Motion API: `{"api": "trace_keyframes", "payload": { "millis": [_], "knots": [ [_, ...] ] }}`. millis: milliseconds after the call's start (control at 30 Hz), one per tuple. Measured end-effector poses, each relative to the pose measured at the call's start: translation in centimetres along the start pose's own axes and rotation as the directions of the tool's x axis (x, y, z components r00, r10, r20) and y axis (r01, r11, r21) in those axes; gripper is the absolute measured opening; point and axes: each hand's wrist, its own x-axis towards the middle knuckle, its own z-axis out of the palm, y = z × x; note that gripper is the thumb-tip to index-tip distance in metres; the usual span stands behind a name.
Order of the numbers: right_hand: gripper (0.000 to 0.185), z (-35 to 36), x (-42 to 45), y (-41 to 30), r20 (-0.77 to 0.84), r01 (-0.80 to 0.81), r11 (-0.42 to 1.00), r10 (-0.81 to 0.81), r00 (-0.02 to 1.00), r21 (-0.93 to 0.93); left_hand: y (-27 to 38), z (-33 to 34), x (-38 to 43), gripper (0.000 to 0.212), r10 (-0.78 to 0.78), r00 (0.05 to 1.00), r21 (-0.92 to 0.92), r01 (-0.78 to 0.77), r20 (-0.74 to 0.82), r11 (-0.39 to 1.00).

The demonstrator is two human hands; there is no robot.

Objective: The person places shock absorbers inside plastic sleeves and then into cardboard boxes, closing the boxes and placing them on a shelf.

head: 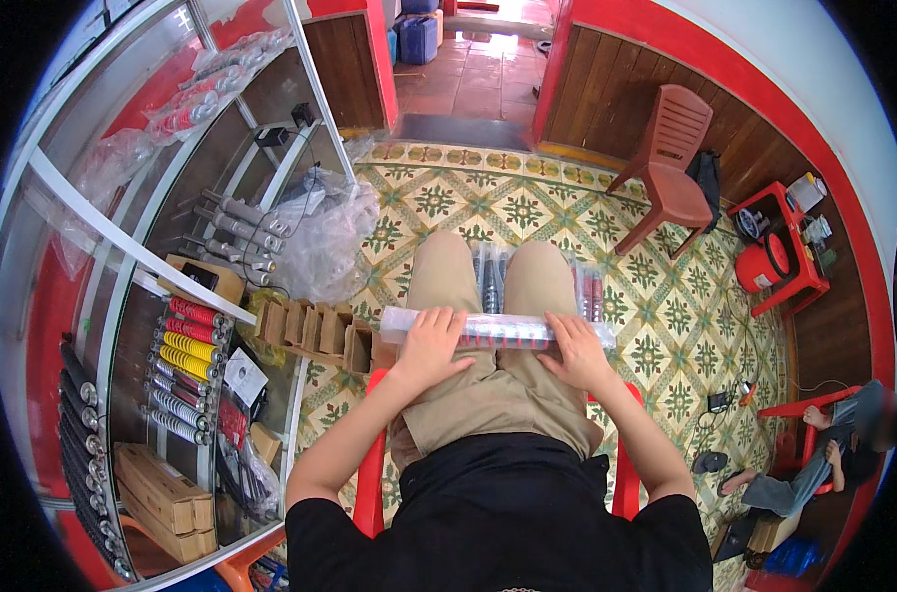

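A shock absorber wrapped in clear plastic [504, 331] lies crosswise over my thighs, with red coils showing through along its near side. My left hand [435, 344] grips it toward the left end, fingers over the top and thumb on the near side. Toward the right end, my right hand [578, 348] holds it in a similar way. Loose plastic sticks out past both hands. Beyond and below my knees, more plastic-wrapped shock absorbers [494, 277] rest low down, partly hidden by my legs.
To my left stands a glass display case [219, 277] with red, yellow and silver coil shocks [189, 355]. Open cardboard boxes [311, 329] form a row beside it. A brown plastic chair [670, 177] and a red stool [807, 274] stand right. A person [796, 466] sits at far right.
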Motion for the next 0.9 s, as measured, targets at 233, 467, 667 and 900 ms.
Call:
{"api": "trace_keyframes", "payload": {
  "millis": [233,467,667,900],
  "knots": [
    [0.065,-0.1,0.0,-0.1,0.023,-0.013,1.000,0.013,1.000,-0.012,-0.8,-0.1,-0.5,0.079,0.023,0.997,-0.011,-0.024,-0.068,1.000],
    [0.065,-1.1,0.8,-1.1,0.076,-0.024,0.996,0.031,0.997,-0.086,-2.1,-0.7,-1.5,0.068,-0.029,0.996,-0.002,0.029,-0.084,1.000],
    [0.069,-0.2,4.7,-6.2,-0.017,0.253,0.967,-0.253,0.967,0.037,-1.8,-1.1,-2.3,0.068,-0.035,0.996,0.002,0.036,-0.081,0.999],
    [0.066,1.7,6.0,-6.8,0.103,0.222,0.973,-0.228,0.968,0.063,-0.8,-1.3,-3.3,0.068,-0.059,0.996,0.012,0.060,-0.068,0.998]
  ]
}}
